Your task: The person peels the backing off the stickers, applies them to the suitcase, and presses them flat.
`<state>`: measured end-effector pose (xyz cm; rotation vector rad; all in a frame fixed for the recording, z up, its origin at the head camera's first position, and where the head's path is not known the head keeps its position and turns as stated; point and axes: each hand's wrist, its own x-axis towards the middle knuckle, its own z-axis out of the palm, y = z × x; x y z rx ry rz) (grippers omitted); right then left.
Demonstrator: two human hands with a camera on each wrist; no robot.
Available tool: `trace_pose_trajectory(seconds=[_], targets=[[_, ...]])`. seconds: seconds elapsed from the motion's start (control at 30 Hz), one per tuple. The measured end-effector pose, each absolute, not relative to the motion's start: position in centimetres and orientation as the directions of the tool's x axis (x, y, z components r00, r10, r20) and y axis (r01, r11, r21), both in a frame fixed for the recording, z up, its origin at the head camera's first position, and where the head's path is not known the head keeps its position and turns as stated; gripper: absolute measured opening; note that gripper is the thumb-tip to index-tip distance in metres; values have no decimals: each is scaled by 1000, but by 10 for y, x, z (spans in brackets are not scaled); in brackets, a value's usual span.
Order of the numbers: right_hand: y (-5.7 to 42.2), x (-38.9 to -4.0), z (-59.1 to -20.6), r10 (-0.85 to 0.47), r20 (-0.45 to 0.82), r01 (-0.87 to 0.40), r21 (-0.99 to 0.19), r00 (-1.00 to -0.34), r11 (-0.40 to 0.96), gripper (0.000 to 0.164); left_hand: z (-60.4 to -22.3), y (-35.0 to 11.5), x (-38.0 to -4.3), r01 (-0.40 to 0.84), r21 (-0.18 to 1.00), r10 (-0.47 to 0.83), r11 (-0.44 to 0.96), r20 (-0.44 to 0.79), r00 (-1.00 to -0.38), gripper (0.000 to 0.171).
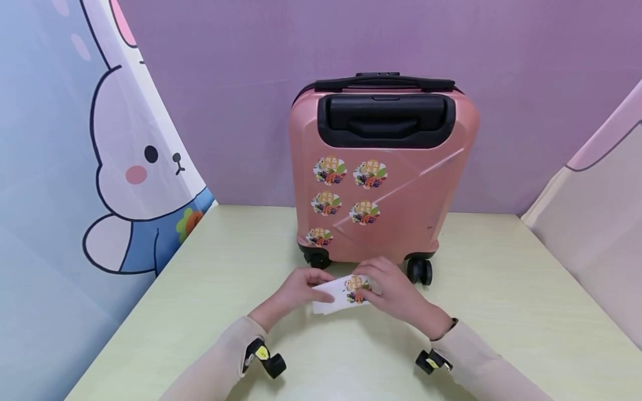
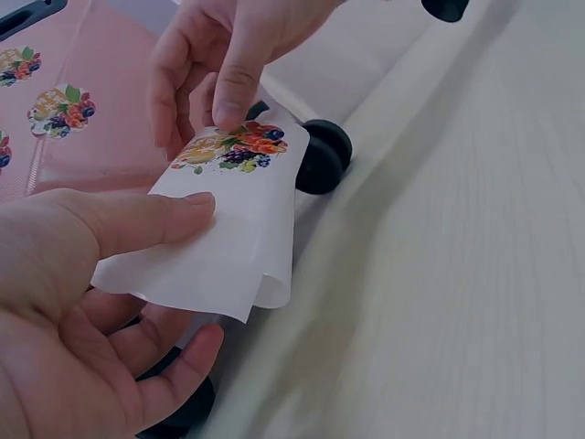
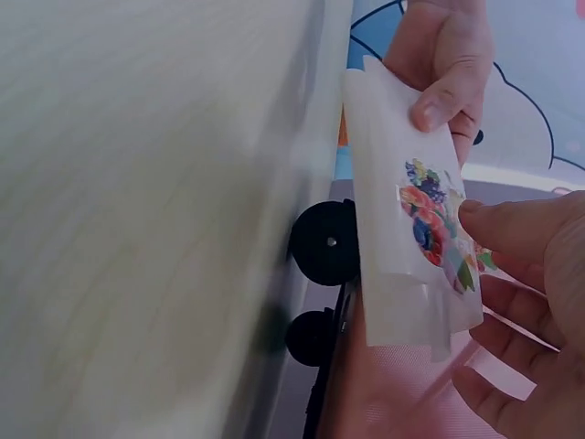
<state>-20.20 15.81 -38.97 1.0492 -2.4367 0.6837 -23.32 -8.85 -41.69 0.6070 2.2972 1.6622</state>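
A white sticker sheet [image 1: 331, 291], folded or layered, is held low in front of the pink suitcase [image 1: 403, 217]. My left hand [image 1: 298, 288] pinches its left end, thumb on top and fingers beneath. One round fruit sticker [image 2: 239, 148] shows on the sheet's right end. At that end my right hand [image 1: 393, 291] has its thumb at the sticker's edge and its fingers bent behind the sheet [image 3: 388, 183]. In the left wrist view the sheet's loose lower edge curls under. Several matching round stickers [image 1: 370, 174] are on the left half of the suitcase front.
The suitcase stands upright on black wheels [image 1: 419, 270] on a pale table [image 1: 241, 245], its black handle recess [image 1: 386, 120] facing me. A purple backdrop [image 1: 225, 111] rises behind it. To the left hangs a cloth with a cartoon rabbit [image 1: 135, 133].
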Motion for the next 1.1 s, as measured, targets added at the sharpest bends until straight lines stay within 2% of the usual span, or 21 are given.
trace_pose_trajectory(seconds=[0.1,0.2,0.33,0.5,0.67,0.77,0.97,1.1], targets=[[157,-202,-388,-582,564,-774,-175,-585,608,37,-415,-87,-231,142,961,463,237,17,-886,39],[157,-203,-388,-598,588,-791,-122,-544,599,38,-413,-87,-229,104,971,479,214,-12,-878,39],[158,-204,-388,-610,600,-809,-111,-517,577,34,-413,-86,-227,87,973,520,212,-37,-854,41],[157,-204,-390,-616,592,-816,-130,-520,564,25,-413,-86,-227,99,971,585,218,-49,-810,53],[155,-205,-395,-635,601,-832,-93,-485,547,23,-415,-86,-227,81,972,639,220,-81,-765,61],[154,-204,-397,-646,596,-835,-79,-477,544,27,-415,-85,-226,74,971,646,226,-93,-757,62],[153,-203,-396,-667,581,-837,-44,-466,546,47,-413,-82,-226,29,976,643,215,-119,-756,61],[151,-202,-394,-668,588,-840,-35,-455,541,49,-412,-80,-226,-3,979,642,204,-136,-754,58]])
